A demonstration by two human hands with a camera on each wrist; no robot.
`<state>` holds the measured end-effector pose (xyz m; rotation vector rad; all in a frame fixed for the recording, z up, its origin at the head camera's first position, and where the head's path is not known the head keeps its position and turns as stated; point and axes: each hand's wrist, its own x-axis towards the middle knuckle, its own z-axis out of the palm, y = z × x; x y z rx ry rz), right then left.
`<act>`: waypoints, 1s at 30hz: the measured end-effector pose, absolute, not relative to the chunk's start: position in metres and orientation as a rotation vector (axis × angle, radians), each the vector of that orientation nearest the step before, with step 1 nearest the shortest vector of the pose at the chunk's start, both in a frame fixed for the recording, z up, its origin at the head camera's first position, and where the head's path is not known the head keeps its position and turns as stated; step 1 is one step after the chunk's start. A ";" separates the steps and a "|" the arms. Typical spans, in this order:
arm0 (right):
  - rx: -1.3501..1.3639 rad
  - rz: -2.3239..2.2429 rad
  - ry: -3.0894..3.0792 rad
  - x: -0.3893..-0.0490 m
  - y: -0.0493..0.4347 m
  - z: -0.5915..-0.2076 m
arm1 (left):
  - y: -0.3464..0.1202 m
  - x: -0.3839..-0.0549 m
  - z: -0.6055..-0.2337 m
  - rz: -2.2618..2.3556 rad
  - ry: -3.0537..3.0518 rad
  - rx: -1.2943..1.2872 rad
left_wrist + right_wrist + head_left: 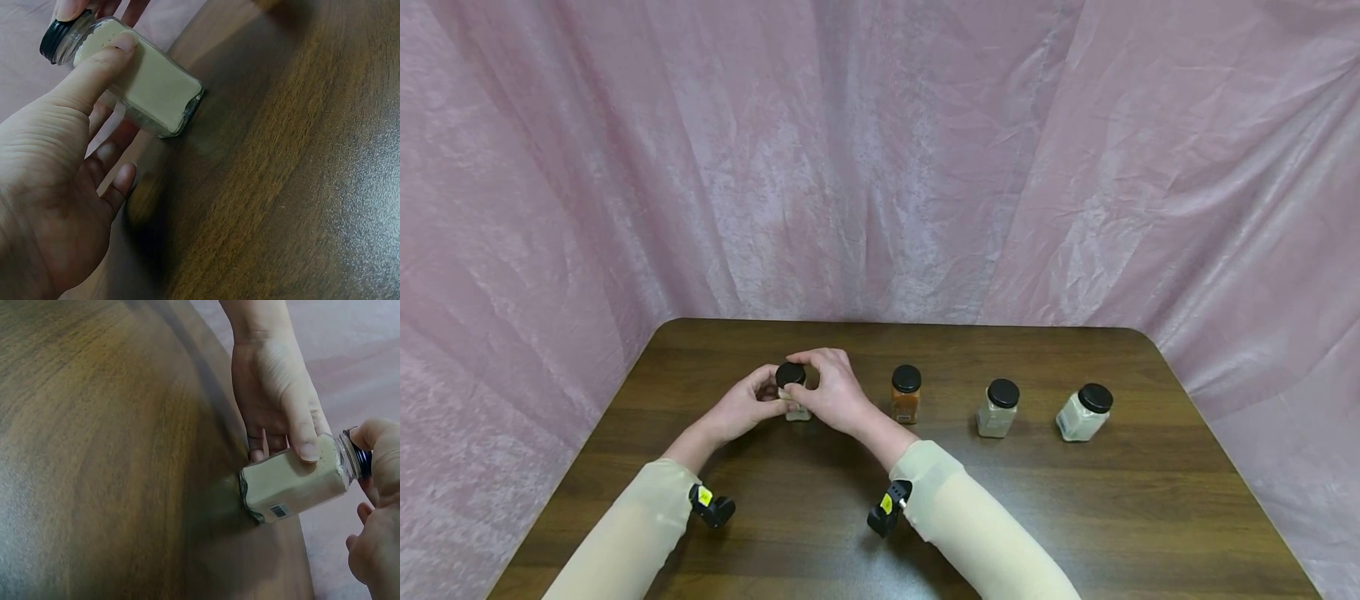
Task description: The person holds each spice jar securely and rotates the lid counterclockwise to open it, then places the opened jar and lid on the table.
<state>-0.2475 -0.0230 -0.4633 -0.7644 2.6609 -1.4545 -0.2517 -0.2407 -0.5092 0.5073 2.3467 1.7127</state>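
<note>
A clear glass jar of pale powder (156, 84) with a black lid (790, 374) stands on the left part of the table. My left hand (741, 410) grips the jar's body, thumb pressed on its near face in the left wrist view. From the other side my right hand (835, 393) pinches the lid between thumb and fingers. In the right wrist view a small barcode label shows low on the jar (297, 484). The lid sits on the jar's neck; whether it is loose I cannot tell.
Right of the hands stands a jar of orange-brown spice (906, 404). Farther right are a jar of pale powder (996, 417) and a jar of whiter powder (1078, 421), all black-lidded. The brown wooden table (1075, 517) has rounded far corners. A pink curtain (880, 167) hangs behind it.
</note>
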 end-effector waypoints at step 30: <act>-0.819 -1.441 2.505 -0.256 -0.016 -0.463 | -0.239 -0.251 -0.510 1.720 2.366 0.473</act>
